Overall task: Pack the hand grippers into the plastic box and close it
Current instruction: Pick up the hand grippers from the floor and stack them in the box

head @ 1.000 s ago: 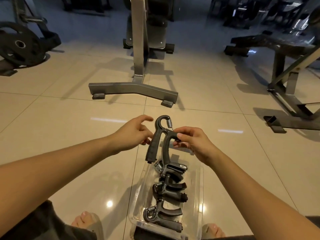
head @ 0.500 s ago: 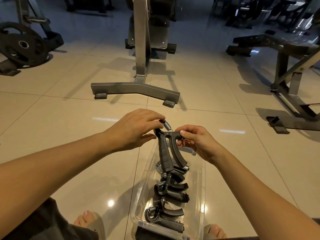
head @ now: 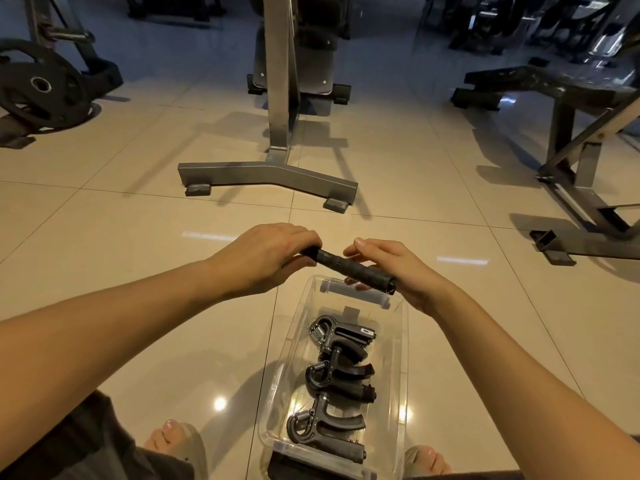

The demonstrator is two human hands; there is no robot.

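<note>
Centre of frame: both hands hold one black hand gripper [head: 349, 266] crosswise just above the far end of the clear plastic box [head: 281, 368]. Left hand [head: 266, 259] is clenched over the gripper's left end, knuckles up. Right hand [head: 391, 268] grasps its right end, handle tip poking out near the wrist. Only one handle shows; the rest is hidden by the hands.

The box sits on the tiled floor [head: 145, 258], lower centre of frame, lid off, between two bare feet at the bottom edge. Three more grippers [head: 337, 382] lie inside it in a row, springs toward the left wall, touching or overlapping.

Upper centre: grey metal stand base [head: 266, 174]. Upper left: weight plate [head: 38, 88]. Upper right: bench frame [head: 561, 109].
</note>
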